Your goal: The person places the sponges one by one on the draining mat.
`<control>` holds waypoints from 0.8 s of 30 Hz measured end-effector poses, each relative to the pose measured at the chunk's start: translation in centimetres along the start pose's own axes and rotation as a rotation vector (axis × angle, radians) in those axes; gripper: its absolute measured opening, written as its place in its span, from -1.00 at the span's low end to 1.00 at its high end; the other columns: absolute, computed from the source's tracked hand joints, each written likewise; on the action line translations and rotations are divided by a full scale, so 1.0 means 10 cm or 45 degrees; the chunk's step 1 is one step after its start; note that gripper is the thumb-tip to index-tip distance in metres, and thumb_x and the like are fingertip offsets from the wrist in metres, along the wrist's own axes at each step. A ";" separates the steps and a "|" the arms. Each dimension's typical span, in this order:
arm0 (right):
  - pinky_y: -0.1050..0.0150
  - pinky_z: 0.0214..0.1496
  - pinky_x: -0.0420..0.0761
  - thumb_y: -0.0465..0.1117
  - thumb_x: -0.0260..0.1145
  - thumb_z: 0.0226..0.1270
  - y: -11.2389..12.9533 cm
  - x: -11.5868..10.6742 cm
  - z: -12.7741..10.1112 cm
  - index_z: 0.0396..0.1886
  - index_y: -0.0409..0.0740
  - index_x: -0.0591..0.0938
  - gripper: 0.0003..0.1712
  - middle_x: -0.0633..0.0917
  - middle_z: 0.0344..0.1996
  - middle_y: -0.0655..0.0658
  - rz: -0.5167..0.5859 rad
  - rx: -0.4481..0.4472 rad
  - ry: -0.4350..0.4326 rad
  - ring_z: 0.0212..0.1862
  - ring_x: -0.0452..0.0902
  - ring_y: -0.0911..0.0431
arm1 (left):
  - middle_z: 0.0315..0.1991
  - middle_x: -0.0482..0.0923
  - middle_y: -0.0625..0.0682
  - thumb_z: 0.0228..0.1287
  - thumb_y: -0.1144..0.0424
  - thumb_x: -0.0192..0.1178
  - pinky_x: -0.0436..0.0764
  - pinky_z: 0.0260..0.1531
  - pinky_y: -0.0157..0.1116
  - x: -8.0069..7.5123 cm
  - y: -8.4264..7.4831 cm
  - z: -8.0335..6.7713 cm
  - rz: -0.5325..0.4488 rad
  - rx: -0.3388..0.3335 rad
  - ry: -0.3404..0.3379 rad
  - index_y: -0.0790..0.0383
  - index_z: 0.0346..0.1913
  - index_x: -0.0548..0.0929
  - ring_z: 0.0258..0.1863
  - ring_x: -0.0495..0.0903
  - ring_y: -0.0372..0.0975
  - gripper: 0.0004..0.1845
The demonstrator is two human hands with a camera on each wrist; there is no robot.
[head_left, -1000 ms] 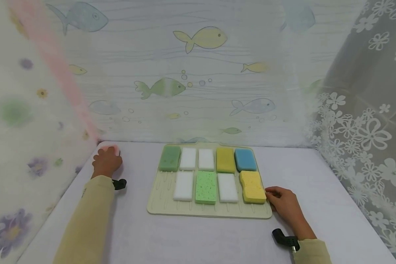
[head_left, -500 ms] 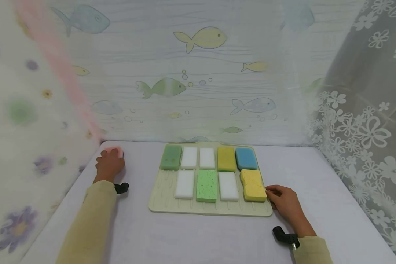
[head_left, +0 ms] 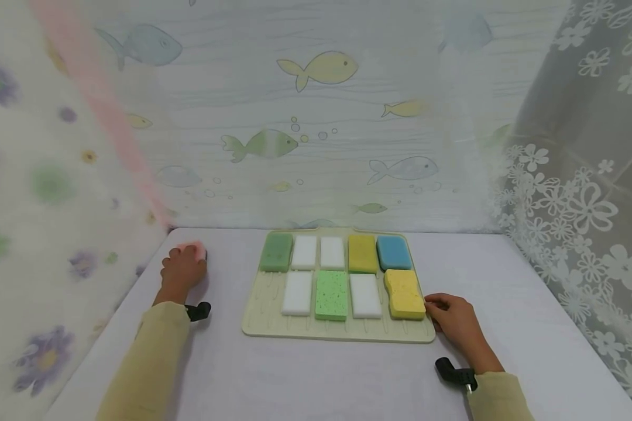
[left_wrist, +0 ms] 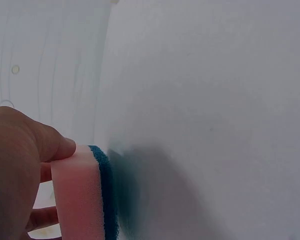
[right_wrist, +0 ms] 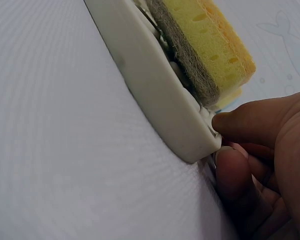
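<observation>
At the far left of the table, my left hand [head_left: 183, 272] grips a pink sponge [left_wrist: 79, 197] with a blue scouring pad [left_wrist: 108, 192]. Thumb and fingers lie on its pink part, and the blue pad faces the white cloth. On the other side, my right hand [head_left: 454, 321] pinches the right edge of a cream ribbed tray [head_left: 263, 310], thumb on top of its rim. Just inside that edge sits a wavy yellow sponge [head_left: 404, 294] with a grey scouring layer [right_wrist: 190, 60] underneath, close to the right thumb.
Two rows of sponges fill most of the tray: a dull green one [head_left: 276, 252], several white ones such as this white block [head_left: 297, 293], a speckled light-green one [head_left: 331, 295], a mustard one [head_left: 362, 254] and a blue one [head_left: 394, 253]. Printed curtains [head_left: 321, 117] hang behind the table.
My left hand, with the pink sponge, has come slightly nearer, away from the back corner. The head view has shifted a little. My right hand stays at the tray's edge.
</observation>
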State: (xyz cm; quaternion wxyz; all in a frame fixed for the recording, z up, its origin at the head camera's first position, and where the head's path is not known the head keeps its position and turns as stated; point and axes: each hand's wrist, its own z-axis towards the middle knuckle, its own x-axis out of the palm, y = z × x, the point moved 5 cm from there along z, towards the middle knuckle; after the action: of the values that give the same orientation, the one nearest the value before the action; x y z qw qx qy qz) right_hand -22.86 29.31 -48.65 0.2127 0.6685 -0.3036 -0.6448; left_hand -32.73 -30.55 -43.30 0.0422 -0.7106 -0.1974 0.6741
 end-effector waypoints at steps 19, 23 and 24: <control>0.14 -0.14 0.60 -0.01 0.25 0.37 0.01 -0.01 -0.01 0.06 -0.21 0.65 -0.57 0.74 -0.14 -0.18 -0.024 -0.038 -0.011 -0.12 0.64 0.04 | 0.26 0.14 0.53 0.38 0.10 -0.14 0.31 -0.01 0.33 0.05 -0.23 -0.39 0.003 0.095 -0.078 0.37 0.30 0.30 0.12 0.24 0.43 -0.46; 0.08 -0.10 0.60 0.00 0.24 0.38 0.01 -0.01 -0.01 0.07 -0.20 0.65 -0.56 0.74 -0.14 -0.18 -0.028 -0.050 -0.014 -0.10 0.64 0.02 | 0.27 0.16 0.52 0.38 0.09 -0.14 0.32 -0.01 0.33 0.06 -0.28 -0.47 0.014 0.121 -0.102 0.36 0.31 0.31 0.13 0.25 0.43 -0.45; 0.08 -0.10 0.60 0.01 0.24 0.38 0.01 -0.01 -0.01 0.07 -0.20 0.65 -0.56 0.74 -0.14 -0.18 -0.032 -0.050 -0.017 -0.10 0.64 0.02 | 0.27 0.16 0.51 0.38 0.09 -0.14 0.32 0.00 0.33 0.06 -0.30 -0.49 0.010 0.126 -0.104 0.35 0.32 0.31 0.14 0.25 0.43 -0.45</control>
State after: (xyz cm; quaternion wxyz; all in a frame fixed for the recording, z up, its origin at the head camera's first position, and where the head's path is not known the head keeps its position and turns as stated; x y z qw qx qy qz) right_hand -22.77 29.32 -48.50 0.2156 0.6638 -0.2838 -0.6576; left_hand -28.64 -26.61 -42.42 0.0664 -0.6803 -0.1627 0.7116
